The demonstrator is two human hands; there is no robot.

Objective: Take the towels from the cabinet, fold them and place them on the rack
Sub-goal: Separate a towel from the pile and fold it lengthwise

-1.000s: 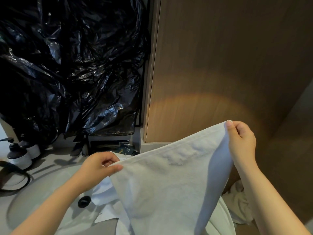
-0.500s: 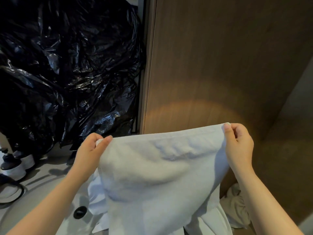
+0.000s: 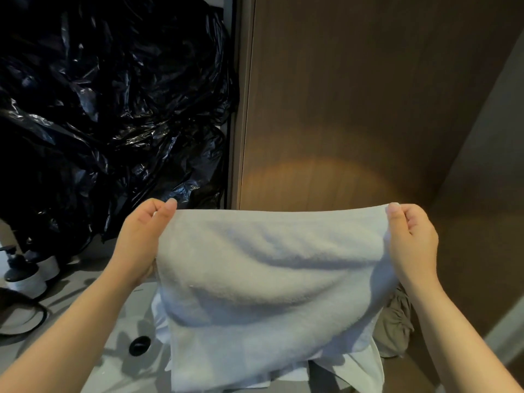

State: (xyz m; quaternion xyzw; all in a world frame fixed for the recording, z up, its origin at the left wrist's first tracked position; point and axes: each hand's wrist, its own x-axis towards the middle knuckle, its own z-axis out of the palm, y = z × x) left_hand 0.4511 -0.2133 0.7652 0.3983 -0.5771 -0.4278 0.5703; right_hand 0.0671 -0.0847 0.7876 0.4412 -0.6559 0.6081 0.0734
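Note:
A white towel [image 3: 269, 279] hangs spread out in front of me, its top edge level and stretched between both hands. My left hand [image 3: 141, 239] pinches the top left corner with thumb and curled fingers. My right hand [image 3: 411, 242] pinches the top right corner the same way. The towel's lower part drapes down over more white cloth [image 3: 354, 364] lying below it. The wooden cabinet panel [image 3: 354, 109] stands right behind the towel. No rack is in view.
Crumpled black plastic sheeting [image 3: 99, 109] covers the wall at left. A sink basin [image 3: 113, 350] with a dark drain [image 3: 139, 345] lies below left, with pump bottles [image 3: 22, 276] and a black cable [image 3: 25, 316] beside it. A greyish cloth [image 3: 397, 324] lies low at right.
My left hand has lifted its corner up and outward until the towel's top edge is level and taut. The right hand has stayed nearly in place.

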